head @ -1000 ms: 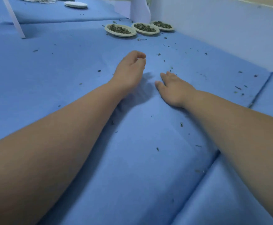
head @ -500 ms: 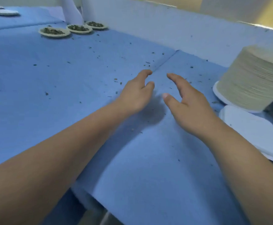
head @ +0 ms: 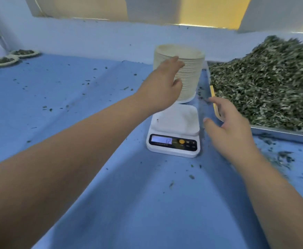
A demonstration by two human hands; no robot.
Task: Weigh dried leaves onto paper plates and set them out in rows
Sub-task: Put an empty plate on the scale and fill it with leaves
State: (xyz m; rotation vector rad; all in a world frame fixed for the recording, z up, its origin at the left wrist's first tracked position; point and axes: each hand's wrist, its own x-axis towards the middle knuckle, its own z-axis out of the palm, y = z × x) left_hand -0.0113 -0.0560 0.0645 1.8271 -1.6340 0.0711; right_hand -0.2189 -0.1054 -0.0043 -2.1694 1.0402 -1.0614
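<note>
Our left hand (head: 162,87), open, is at the plate stack (head: 188,76) behind the scale (head: 174,133); our right hand (head: 231,126) hovers open near the dried leaves (head: 264,83). We judge the plates light and flimsy: lift 1 by its rim.

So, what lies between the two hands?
In the head view, the white scale sits between the left hand and the right hand, on the blue cloth.

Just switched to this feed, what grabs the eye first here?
The big heap of dried leaves in the metal tray at far right dominates. At centre a tall stack of paper plates stands just behind a white scale, with the left hand at the stack's side; filled plates sit far left.
</note>
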